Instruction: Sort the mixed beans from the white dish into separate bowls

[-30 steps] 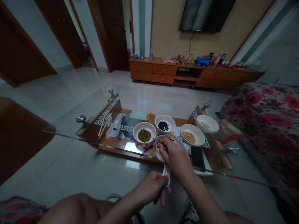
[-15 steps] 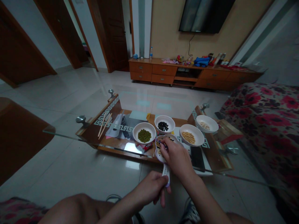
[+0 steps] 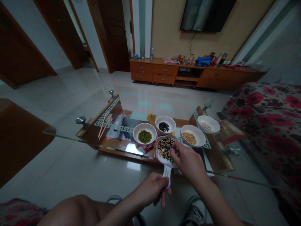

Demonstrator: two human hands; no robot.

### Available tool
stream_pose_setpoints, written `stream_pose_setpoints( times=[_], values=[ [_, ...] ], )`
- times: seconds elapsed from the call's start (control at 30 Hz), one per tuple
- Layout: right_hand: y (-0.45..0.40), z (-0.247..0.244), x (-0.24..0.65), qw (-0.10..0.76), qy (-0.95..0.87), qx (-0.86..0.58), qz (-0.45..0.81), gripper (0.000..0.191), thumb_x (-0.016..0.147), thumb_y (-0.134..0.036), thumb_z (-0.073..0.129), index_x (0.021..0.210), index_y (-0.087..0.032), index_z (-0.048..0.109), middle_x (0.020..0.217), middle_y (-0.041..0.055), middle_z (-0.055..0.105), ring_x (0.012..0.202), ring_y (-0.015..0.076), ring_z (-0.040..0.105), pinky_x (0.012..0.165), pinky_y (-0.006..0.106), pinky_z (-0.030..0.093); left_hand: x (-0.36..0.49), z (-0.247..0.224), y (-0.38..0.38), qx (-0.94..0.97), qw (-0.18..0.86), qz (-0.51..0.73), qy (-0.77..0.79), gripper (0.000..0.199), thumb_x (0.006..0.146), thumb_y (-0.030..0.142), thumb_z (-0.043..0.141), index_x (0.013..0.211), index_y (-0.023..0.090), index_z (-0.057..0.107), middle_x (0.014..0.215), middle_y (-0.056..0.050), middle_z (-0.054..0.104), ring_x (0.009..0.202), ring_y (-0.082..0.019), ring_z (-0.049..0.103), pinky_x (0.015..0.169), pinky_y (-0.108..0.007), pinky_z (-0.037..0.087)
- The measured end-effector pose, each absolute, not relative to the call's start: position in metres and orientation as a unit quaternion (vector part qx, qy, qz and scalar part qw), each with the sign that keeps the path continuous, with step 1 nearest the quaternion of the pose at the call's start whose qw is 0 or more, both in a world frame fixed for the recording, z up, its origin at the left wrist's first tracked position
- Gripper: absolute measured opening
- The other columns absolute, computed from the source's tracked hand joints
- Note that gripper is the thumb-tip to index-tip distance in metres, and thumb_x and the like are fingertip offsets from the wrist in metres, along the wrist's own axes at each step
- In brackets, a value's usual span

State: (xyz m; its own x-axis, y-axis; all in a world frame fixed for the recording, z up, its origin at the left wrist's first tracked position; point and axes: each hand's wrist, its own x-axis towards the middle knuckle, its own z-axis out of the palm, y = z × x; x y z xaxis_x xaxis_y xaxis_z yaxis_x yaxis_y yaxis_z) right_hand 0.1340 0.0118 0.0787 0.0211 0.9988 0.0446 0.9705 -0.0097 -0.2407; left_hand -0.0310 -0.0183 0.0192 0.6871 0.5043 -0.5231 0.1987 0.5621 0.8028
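Left hand (image 3: 150, 190): fingers wrapped around handle of white scoop (image 3: 167, 173); seems light, stiff.
Right hand (image 3: 188, 163): fingertips pinch thin purple tool (image 3: 173, 148) above mixed beans (image 3: 164, 149); likely loose, rolling.

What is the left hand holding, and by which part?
The left hand holds a white long-handled scoop by its handle, with the fingers wrapped around it just below the bowl, which is full of mixed beans.

Bare forearms (image 3: 211, 197), laced grey sneakers (image 3: 194, 214)

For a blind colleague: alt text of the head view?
A left hand holds a white scoop of mixed black and yellow beans; a right hand holds a thin tool in them. Four white bowls of beans stand on a glass table.
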Motion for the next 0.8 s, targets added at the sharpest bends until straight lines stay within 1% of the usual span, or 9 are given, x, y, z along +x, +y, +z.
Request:
stream_pose_setpoints(
  times=[0.13, 0.27, 0.37, 0.63, 0.8],
  values=[
    [0.011, 0.077, 0.135, 0.075, -0.697, -0.709, 0.081, 0.014, 0.086, -0.033, 0.045, 0.088, -0.023, 0.056, 0.079, 0.0015, 0.069, 0.066, 0.0168, 0.063, 0.052, 0.025, 0.022, -0.031, 0.018, -0.019, 0.458, 0.797, 0.100, 0.382, 0.048, 0.080, 0.058, 0.038, 0.071, 0.015, 0.058, 0.039, 0.001, 0.051, 0.027, -0.009, 0.034, 0.032, -0.021, 0.022],
    [0.011, 0.073, 0.135, 0.081, -0.712, -0.692, 0.090, 0.014, 0.086, -0.032, 0.045, 0.088, -0.023, 0.055, 0.080, 0.0016, 0.069, 0.068, 0.0170, 0.063, 0.052, 0.026, 0.020, -0.031, 0.020, -0.018, 0.455, 0.797, 0.099, 0.385, 0.047, 0.080, 0.056, 0.038, 0.070, 0.015, 0.057, 0.038, 0.001, 0.050, 0.027, -0.009, 0.036, 0.032, -0.020, 0.021],
    [0.012, 0.071, 0.135, 0.089, -0.723, -0.679, 0.089, 0.014, 0.086, -0.033, 0.045, 0.087, -0.022, 0.055, 0.077, 0.0015, 0.068, 0.065, 0.0156, 0.061, 0.051, 0.026, 0.018, -0.031, 0.022, -0.018, 0.455, 0.797, 0.099, 0.385, 0.047, 0.080, 0.057, 0.038, 0.071, 0.015, 0.057, 0.038, 0.002, 0.050, 0.027, -0.009, 0.035, 0.032, -0.020, 0.021],
    [0.013, 0.068, 0.132, 0.088, -0.728, -0.675, 0.078, 0.014, 0.086, -0.031, 0.045, 0.086, -0.022, 0.057, 0.075, 0.0016, 0.067, 0.062, 0.0142, 0.059, 0.051, 0.026, 0.018, -0.032, 0.015, -0.019, 0.455, 0.800, 0.102, 0.378, 0.047, 0.081, 0.057, 0.038, 0.072, 0.015, 0.058, 0.039, 0.001, 0.051, 0.027, -0.009, 0.036, 0.032, -0.021, 0.022],
    [0.014, 0.068, 0.131, 0.078, -0.728, -0.676, 0.079, 0.015, 0.085, -0.031, 0.046, 0.086, -0.022, 0.058, 0.074, 0.0020, 0.066, 0.062, 0.0144, 0.058, 0.050, 0.027, 0.017, -0.030, 0.018, -0.018, 0.458, 0.796, 0.096, 0.384, 0.047, 0.079, 0.058, 0.039, 0.071, 0.015, 0.057, 0.038, 0.001, 0.050, 0.027, -0.009, 0.035, 0.033, -0.021, 0.022]
  ],
)
